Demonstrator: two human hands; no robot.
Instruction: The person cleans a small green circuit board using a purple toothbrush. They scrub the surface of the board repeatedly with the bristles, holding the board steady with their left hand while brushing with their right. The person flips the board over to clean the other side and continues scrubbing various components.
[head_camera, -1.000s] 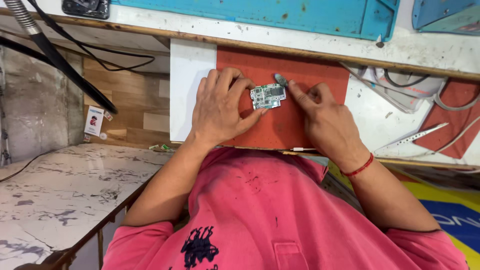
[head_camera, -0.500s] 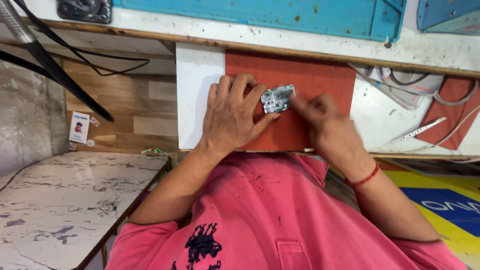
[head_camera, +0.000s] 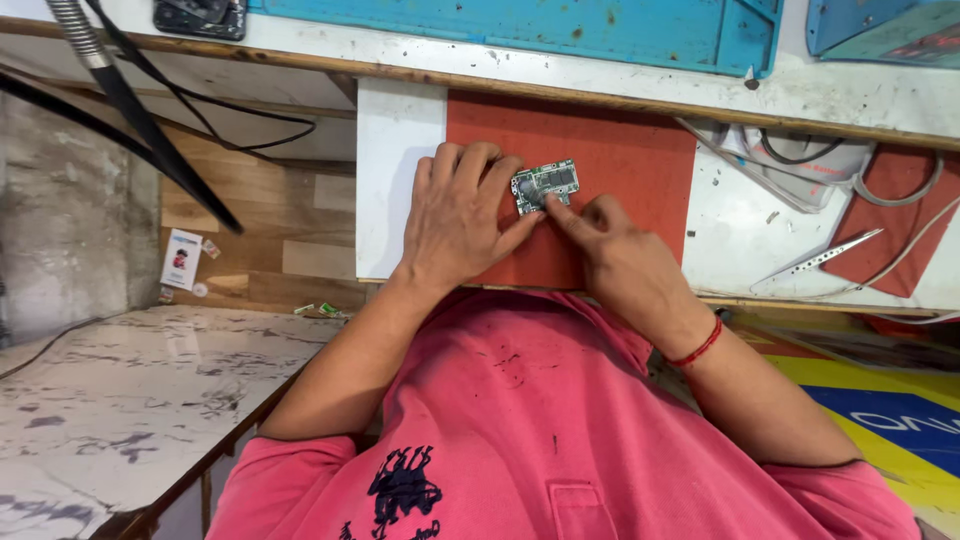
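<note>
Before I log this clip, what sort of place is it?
Probably a small electronics repair bench. Both hands, left hand and right hand, work a small green circuit board on a red rectangular mat, with metal tweezers lying on the scuffed white worktop and black cables nearby.

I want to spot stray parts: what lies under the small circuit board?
The circuit board rests on a red mat, steadied by the left hand and right hand. Anything beneath the board is hidden.

We see a white workbench bearing a red mat centrally, metal tweezers right, and a blue mat far.
</note>
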